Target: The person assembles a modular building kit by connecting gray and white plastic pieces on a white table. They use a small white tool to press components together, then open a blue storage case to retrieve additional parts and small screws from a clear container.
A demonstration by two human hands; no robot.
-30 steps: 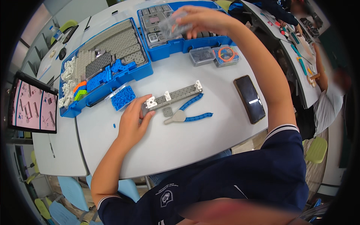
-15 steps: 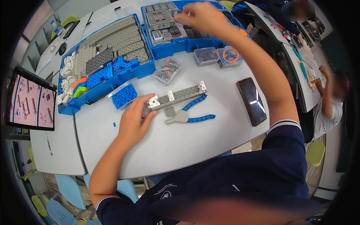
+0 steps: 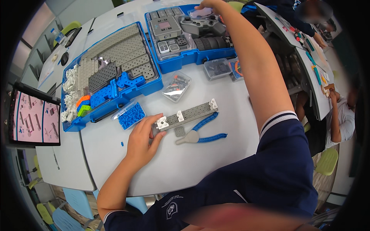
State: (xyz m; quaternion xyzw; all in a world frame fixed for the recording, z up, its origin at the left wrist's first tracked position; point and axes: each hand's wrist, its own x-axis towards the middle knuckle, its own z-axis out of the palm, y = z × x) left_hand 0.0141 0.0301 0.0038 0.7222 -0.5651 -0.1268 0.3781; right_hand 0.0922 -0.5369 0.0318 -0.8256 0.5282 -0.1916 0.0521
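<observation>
My left hand [image 3: 142,143] grips the near left end of a long grey perforated beam [image 3: 192,112] between thumb and fingers. White brackets [image 3: 179,115] stand along the beam, which rests over the table. Just below lie a small grey square plate [image 3: 179,131] and a plier-like tool [image 3: 192,136] with blue handles. My right arm stretches far forward, and my right hand [image 3: 209,4] is at the far side of the right blue case [image 3: 175,61], by a clear plastic packet [image 3: 200,13]. The top edge cuts that hand off, so its grip is unclear.
A left blue case [image 3: 115,99] holds grey beams, blue plates and white connectors. Tubs of blue pins [image 3: 130,116] and mixed small parts [image 3: 176,87] stand in front. A game controller [image 3: 203,25] lies in the right case. A screen [image 3: 35,117] is at far left; people work at right.
My right hand has moved farther away, from above the right case to its far side, uncovering the controller. My right arm now hides the phone. My left hand keeps its hold on the beam.
</observation>
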